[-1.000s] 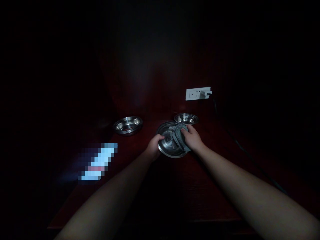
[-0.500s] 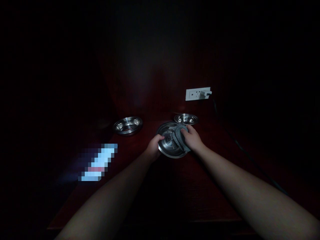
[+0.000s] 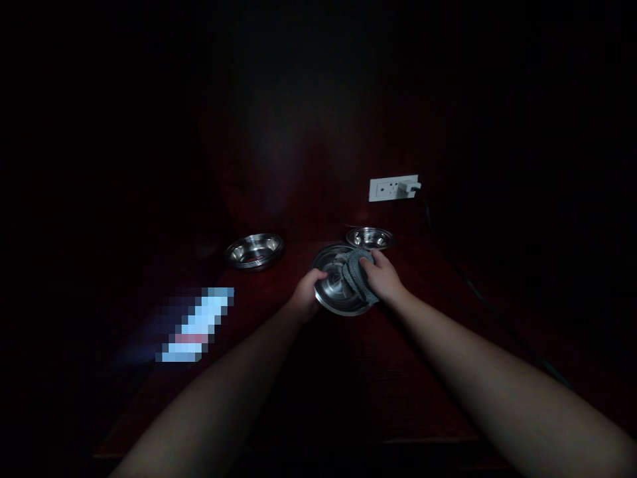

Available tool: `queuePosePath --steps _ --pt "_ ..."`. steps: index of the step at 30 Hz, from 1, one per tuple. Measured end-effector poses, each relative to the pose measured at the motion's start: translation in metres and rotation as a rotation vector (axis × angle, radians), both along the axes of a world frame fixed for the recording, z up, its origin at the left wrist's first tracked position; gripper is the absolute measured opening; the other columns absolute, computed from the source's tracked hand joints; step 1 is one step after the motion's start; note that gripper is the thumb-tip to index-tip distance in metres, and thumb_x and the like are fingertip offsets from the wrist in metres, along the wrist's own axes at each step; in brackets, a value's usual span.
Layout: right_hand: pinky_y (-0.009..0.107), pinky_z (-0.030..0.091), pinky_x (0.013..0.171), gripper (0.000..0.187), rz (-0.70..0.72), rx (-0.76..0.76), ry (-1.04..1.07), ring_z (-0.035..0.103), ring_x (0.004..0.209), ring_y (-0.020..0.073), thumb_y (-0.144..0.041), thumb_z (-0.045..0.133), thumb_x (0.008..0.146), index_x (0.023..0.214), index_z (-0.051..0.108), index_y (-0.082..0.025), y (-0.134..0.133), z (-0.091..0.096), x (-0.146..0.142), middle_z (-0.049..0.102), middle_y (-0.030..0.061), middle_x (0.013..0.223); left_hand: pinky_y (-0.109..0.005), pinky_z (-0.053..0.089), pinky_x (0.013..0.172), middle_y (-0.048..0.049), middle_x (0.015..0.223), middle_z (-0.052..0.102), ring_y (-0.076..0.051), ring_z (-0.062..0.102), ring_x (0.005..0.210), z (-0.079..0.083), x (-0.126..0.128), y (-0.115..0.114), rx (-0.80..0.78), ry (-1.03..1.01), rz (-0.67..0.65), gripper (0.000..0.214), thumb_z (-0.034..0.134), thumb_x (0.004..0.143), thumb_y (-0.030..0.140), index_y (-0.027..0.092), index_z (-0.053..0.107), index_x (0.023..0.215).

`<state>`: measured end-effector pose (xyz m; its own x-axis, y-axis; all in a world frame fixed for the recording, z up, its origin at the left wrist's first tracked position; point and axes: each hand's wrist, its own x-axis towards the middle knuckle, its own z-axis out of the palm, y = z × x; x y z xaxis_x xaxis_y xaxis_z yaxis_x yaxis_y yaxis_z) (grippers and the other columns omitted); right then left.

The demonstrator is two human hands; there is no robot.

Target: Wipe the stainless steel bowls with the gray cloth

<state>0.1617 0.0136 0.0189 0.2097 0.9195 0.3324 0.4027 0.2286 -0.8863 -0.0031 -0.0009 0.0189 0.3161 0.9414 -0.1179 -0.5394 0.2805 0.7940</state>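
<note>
Well out to the left of the left hand (image 3: pixel 305 294) lies a bright, blurred-out patch (image 3: pixel 194 325) on the dark red table (image 3: pixel 378 378). Nearer, up and to the left of that hand, a steel bowl (image 3: pixel 254 250) stands by itself. The left hand is closed on the near-left rim of a steel dish (image 3: pixel 334 290), thumb over the edge, holding it tilted toward the camera. Just to its right, the right hand (image 3: pixel 384 279) pinches a grey cloth (image 3: pixel 352 271) and presses it against the inside of the dish, on the right part. A small bowl (image 3: pixel 370 237) sits just beyond the right hand's fingers, close to the dish's far rim; I cannot tell whether they touch. Farther back and right are a white socket (image 3: pixel 388 189) with a plug (image 3: pixel 412 186) in it, and a dark cable (image 3: pixel 478 292) running down to the right.

Over the last second almost nothing has moved: both hands, the dish and the cloth sit where they were, so the cloth is resting on one spot, not sweeping.
</note>
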Motion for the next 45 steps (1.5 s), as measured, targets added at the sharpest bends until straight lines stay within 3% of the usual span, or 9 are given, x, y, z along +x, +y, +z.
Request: queuePosePath --steps 12,15,20,27,33,38,45 --pt "0.027 0.037 0.066 0.021 -0.01 0.025 -0.014 0.051 0.072 0.016 -0.038 0.044 0.076 0.08 0.052 -0.019 0.002 0.0 0.003 0.056 0.0007 0.077 -0.043 0.042 0.092 -0.0124 0.089 0.069 -0.027 0.061 0.094 0.001 0.001 -0.003 0.091 -0.059 -0.009 0.034 0.052 0.071 0.026 0.007 0.062 0.098" --pt "0.027 0.037 0.065 0.022 -0.049 0.022 -0.001 0.051 0.071 0.0159 -0.038 0.043 0.077 0.08 0.052 -0.019 0.004 -0.001 0.004 0.057 0.0008 0.076 -0.043 0.042 0.091 -0.0108 0.102 0.066 -0.027 0.06 0.099 0.0 0.003 -0.004 0.169 -0.107 0.04 0.046 0.06 0.069 0.028 0.013 0.055 0.112" --pt "0.029 0.039 0.07 0.026 -0.079 0.011 -0.018 0.053 0.074 0.0168 -0.038 0.043 0.077 0.088 0.055 -0.017 0.005 -0.002 0.003 0.06 0.0031 0.083 -0.04 0.044 0.089 -0.0064 0.107 0.064 -0.023 0.061 0.094 -0.004 0.008 -0.004 0.244 -0.023 0.156 0.069 0.069 0.06 0.014 0.023 0.044 0.125" --pt "0.029 0.043 0.075 0.028 0.064 0.005 -0.046 0.057 0.082 0.0173 -0.034 0.046 0.078 0.099 0.054 -0.017 0.0 0.0 0.001 0.062 0.0053 0.093 -0.039 0.045 0.087 -0.0098 0.102 0.065 -0.025 0.061 0.097 -0.002 0.009 0.005 0.121 -0.099 0.296 0.051 0.059 0.066 0.02 0.015 0.051 0.116" --pt "0.031 0.042 0.079 0.032 0.04 -0.03 -0.223 0.058 0.087 0.0191 -0.033 0.043 0.081 0.105 0.054 -0.015 0.001 0.0 0.003 0.063 0.0093 0.099 -0.038 0.044 0.088 -0.0058 0.097 0.066 -0.024 0.06 0.095 -0.011 0.006 0.01 0.234 -0.003 0.352 0.045 0.059 0.064 0.019 0.018 0.055 0.109" --pt "0.031 0.043 0.075 0.037 -0.069 -0.068 -0.278 0.059 0.085 0.0209 -0.041 0.046 0.08 0.104 0.055 -0.014 0.002 0.001 0.004 0.064 0.0124 0.097 -0.036 0.043 0.09 -0.0035 0.1 0.065 -0.024 0.058 0.099 -0.011 0.005 0.01 0.301 0.024 0.323 0.052 0.059 0.062 0.017 0.021 0.053 0.114" --pt "0.029 0.043 0.072 0.031 -0.068 -0.059 -0.242 0.06 0.08 0.0192 -0.039 0.047 0.08 0.095 0.059 -0.015 0.001 0.002 0.005 0.065 0.0105 0.092 -0.037 0.044 0.087 -0.0054 0.097 0.066 -0.024 0.06 0.095 -0.009 0.006 0.008 0.187 0.019 0.245 0.051 0.059 0.063 0.017 0.018 0.053 0.113"
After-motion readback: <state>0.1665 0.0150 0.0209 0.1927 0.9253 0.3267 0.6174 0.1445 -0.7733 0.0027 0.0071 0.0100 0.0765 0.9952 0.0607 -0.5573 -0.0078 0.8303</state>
